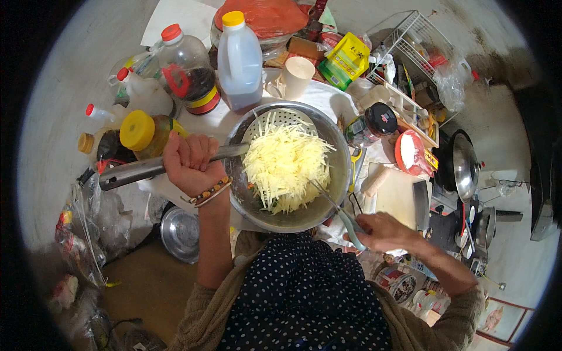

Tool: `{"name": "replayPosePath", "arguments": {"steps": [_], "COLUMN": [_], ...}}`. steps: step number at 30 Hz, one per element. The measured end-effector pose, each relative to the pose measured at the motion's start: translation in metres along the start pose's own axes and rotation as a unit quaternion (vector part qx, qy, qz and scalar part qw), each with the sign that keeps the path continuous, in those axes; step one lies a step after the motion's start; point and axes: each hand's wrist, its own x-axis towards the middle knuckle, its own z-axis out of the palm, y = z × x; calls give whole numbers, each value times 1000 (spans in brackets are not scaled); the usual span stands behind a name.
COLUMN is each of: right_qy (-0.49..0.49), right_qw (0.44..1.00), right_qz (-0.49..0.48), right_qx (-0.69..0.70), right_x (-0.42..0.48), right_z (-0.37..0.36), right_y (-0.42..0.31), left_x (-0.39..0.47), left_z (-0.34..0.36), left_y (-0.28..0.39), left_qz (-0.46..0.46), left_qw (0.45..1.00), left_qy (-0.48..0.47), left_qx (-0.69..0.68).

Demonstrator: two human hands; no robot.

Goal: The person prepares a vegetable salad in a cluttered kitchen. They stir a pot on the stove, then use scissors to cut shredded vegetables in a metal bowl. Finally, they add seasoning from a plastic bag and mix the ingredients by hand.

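My left hand (pixel 192 163) grips the metal handle (pixel 131 173) of a perforated skimmer (pixel 281 120). The skimmer lies over a large stainless steel bowl (pixel 341 175) and bears a heap of pale yellow shreds (pixel 287 162), probably potato. Low on the right of the bowl, my right hand (pixel 381 231) holds what look like scissors (pixel 350 226) by pale green handles. Their metal blades reach over the rim and touch the lower right of the heap. Small green and orange bits show under the shreds; most of the bowl's inside is hidden.
A clear jug (pixel 240 61), a dark sauce bottle (pixel 189 66) and a yellow-lidded jar (pixel 138 131) crowd behind and left. To the right are a black-lidded jar (pixel 373 125), a red bowl of white powder (pixel 410 151), a cleaver (pixel 421 205) and a covered wok (pixel 465 166).
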Motion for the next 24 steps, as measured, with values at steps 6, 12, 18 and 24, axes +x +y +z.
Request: {"name": "replayPosePath", "arguments": {"steps": [6,12,18,24], "right_qy": [34,52,59,24], "right_qw": [989,994,962,999], "right_qz": [-50,-64,-59,-14], "right_qx": [-132,67,258,28], "right_x": [24,39,19,1], "right_z": [-22,-23,17,6], "right_y": [-32,-44,-27,-23], "left_x": [-5,-4,3,9], "left_z": [4,2,2,-1], "left_y": [-3,-9,-8,-5], "left_qz": [-22,-24,-34,-39], "left_qw": [999,998,999,998], "left_qy": [-40,-57,-1,-38], "left_qx": [8,23,-24,-22]}}
